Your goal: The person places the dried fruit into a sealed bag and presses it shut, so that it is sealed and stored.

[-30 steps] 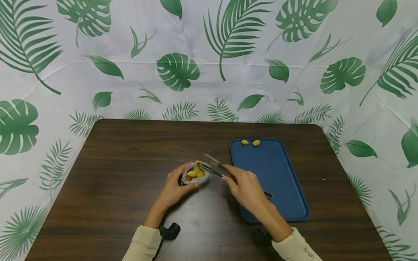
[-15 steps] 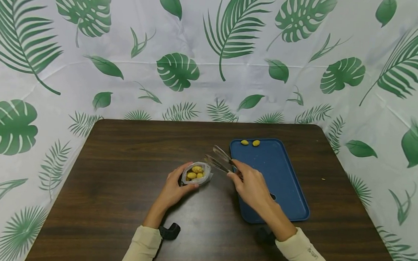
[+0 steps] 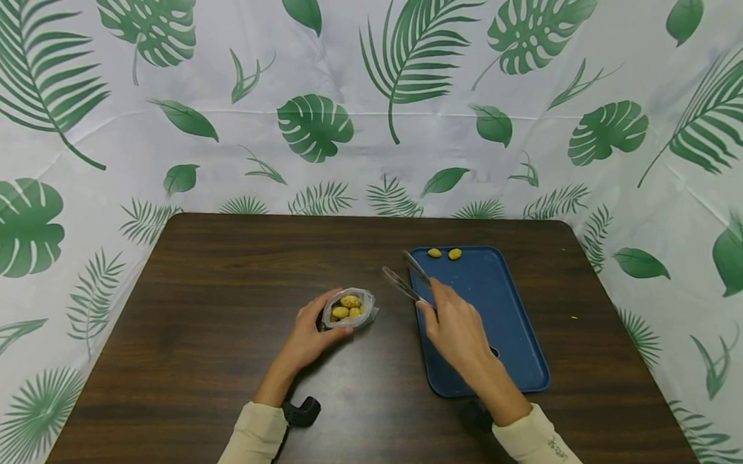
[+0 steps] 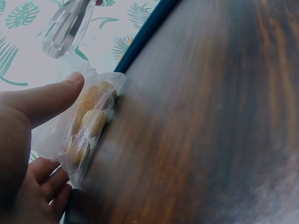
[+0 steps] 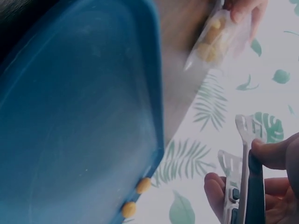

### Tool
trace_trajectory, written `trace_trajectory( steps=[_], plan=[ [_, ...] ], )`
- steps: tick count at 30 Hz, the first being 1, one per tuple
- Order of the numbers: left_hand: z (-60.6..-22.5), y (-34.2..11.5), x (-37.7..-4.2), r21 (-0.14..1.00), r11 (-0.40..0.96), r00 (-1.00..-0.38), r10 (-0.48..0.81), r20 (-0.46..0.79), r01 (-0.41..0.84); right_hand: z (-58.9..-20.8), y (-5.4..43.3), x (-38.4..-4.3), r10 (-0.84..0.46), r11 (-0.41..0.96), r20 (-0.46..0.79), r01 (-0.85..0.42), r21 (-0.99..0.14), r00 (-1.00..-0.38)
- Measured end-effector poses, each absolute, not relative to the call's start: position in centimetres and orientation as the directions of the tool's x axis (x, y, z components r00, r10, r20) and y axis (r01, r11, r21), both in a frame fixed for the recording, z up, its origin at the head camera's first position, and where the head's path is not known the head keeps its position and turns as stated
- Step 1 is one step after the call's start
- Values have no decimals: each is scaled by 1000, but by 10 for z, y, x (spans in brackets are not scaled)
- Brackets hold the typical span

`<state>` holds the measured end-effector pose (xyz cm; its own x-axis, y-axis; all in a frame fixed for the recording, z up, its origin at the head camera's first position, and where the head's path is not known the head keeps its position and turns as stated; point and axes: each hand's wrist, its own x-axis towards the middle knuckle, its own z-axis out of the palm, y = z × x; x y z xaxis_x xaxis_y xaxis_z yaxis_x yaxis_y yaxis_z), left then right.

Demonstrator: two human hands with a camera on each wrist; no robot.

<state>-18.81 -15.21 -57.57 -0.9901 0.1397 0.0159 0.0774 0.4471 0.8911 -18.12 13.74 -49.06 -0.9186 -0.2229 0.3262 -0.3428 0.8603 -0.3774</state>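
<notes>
A small clear plastic bag [image 3: 368,318] stands on the table with its mouth up, and several small yellow oval fruits [image 3: 341,312] show inside. My left hand [image 3: 311,329] grips the bag from the left, thumb in front and fingers behind. Up close in the left wrist view, the fruits press against the film of the bag [image 4: 96,122]. My right hand [image 3: 461,331] holds metal tongs [image 3: 400,283] over the left edge of the blue tray. Their arms are spread and nothing sits between the tips. Dark handle parts of the tongs [image 5: 254,189] show in the right wrist view.
The blue tray [image 3: 501,297] lies on the right of the dark wooden table [image 3: 235,273]. Two yellow fruits [image 3: 445,253] lie at its far left end. A leaf-print cloth [image 3: 223,159] hangs behind the table.
The right hand has carried the tongs from over the bag's mouth rightward to the tray's edge, and their arms have spread wider. The left hand and bag stay in place.
</notes>
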Motion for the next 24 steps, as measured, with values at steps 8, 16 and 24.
trace_trajectory(
  steps=[8, 16, 24],
  plan=[
    [-575, -152, -187, 892, 446, -990, 140, 15, 77, -495, 141, -183, -230, 888, 363, -347, -301, -903],
    [-576, -152, -188, 891, 447, -990, 142, 15, 77, -501, 148, -188, -225, 897, 368, -339, -283, -902],
    [-575, -152, -188, 897, 435, -990, 143, 19, 80, -507, 157, -194, -151, 892, 316, -267, -365, -937]
  ],
)
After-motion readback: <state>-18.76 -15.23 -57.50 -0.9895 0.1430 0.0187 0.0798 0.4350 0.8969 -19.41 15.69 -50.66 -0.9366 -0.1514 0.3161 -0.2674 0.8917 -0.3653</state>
